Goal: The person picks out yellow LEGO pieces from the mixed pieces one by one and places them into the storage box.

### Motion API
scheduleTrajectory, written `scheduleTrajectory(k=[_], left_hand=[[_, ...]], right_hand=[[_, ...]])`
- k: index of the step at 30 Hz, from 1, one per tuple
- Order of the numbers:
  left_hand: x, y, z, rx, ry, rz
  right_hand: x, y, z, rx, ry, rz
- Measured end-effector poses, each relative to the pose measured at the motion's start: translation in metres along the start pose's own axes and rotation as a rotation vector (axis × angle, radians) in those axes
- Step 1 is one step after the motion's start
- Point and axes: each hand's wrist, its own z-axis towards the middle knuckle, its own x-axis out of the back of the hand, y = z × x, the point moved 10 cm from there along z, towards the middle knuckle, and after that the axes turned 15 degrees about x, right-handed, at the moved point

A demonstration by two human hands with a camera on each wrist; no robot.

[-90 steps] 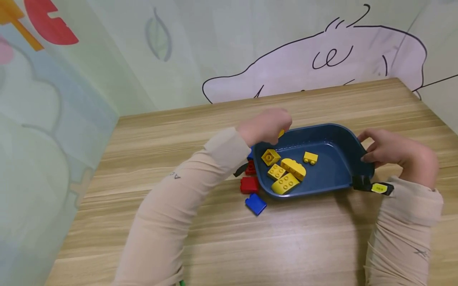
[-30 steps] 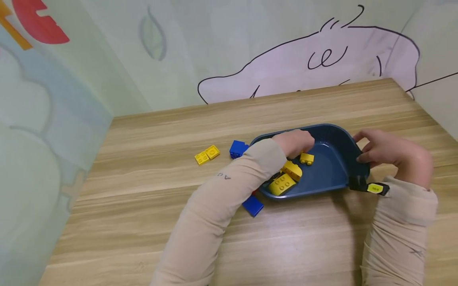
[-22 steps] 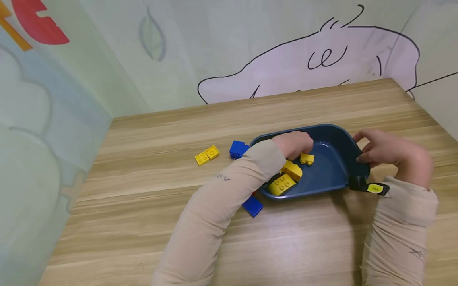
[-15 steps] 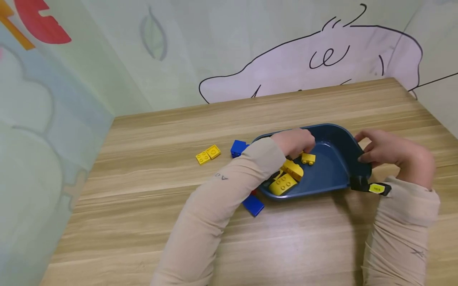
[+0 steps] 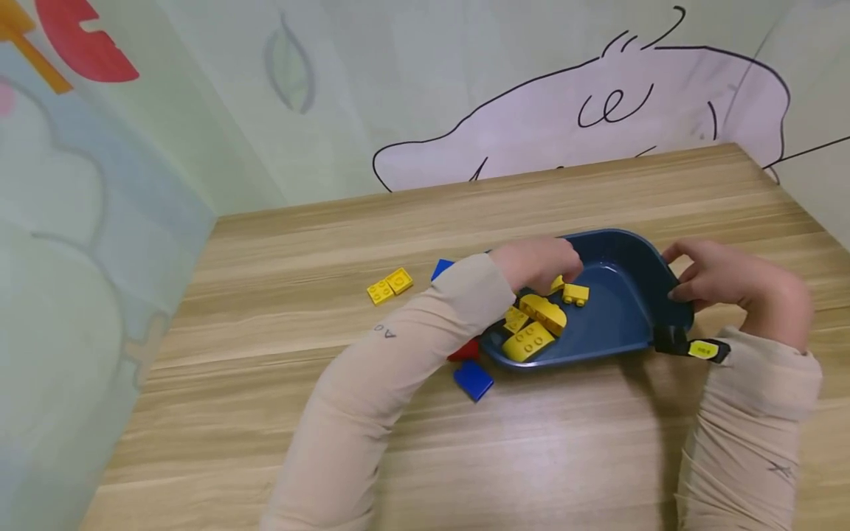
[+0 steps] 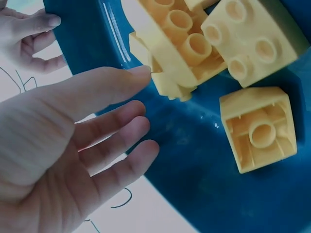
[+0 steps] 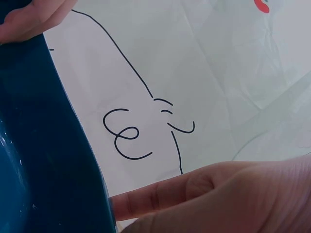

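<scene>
A dark blue plastic tray holds several yellow toy building bricks. My left hand reaches over its far left part. In the left wrist view, the thumb and fingers are apart and loosely extended, the thumb tip right by a small yellow brick. An arched brick, a curved brick and a small two-stud brick lie in the tray. A wedge-shaped brick rests beneath the hand, hidden in the head view. My right hand grips the tray's right end, thumb over the rim.
Left of the tray, two yellow bricks lie side by side on the wooden table. A blue brick, a red brick and another blue brick sit by its left side, partly covered by the sleeve. A printed wall stands behind.
My left hand carried a yellow brick over the tray's left rim and lowered it inside. Within the last half second it has drawn back slightly left, uncovering more yellow bricks. The right hand keeps its grip.
</scene>
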Motion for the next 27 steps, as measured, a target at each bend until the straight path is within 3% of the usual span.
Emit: scheduleTrajectory(k=[4,13,21,27], left_hand=[[0.004,-0.003,-0.009,-0.014,0.036,0.013],[0.016,-0.029,-0.032,0.026,0.118,-0.037],[0.014,-0.059,-0.047,0.085,0.12,-0.11],[0.003,-0.077,-0.053,0.112,0.099,-0.124]], right_hand=[[0.0,0.0,0.0,0.007,0.005,0.001],[0.001,0.0,0.001,0.018,0.015,0.013],[0.001,0.0,0.0,0.018,0.018,0.02],[0.001,0.0,0.0,0.018,0.017,0.009]])
